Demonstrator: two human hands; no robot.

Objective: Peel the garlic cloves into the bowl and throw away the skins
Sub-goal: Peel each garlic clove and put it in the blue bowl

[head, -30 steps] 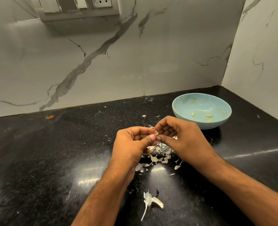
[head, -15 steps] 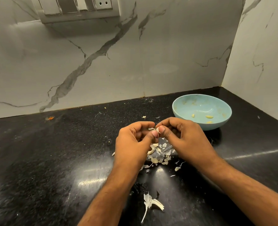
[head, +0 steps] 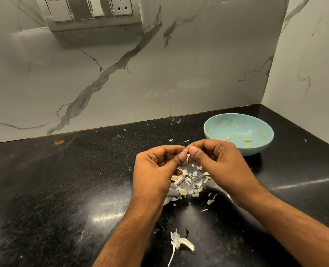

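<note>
Both hands, left hand [head: 156, 166] and right hand [head: 215, 160], pinching one garlic clove [head: 185, 151]; three cloves lying in bowl [head: 210, 132], skins [head: 188, 182] littering worktop [head: 63, 189], not binned.

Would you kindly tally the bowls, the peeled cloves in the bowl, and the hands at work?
Bowl: 1
Peeled cloves in the bowl: 3
Hands, left hand and right hand, pinching a garlic clove: 2
Total: 6

No readable text, label, brand or number on any surface in view.
</note>
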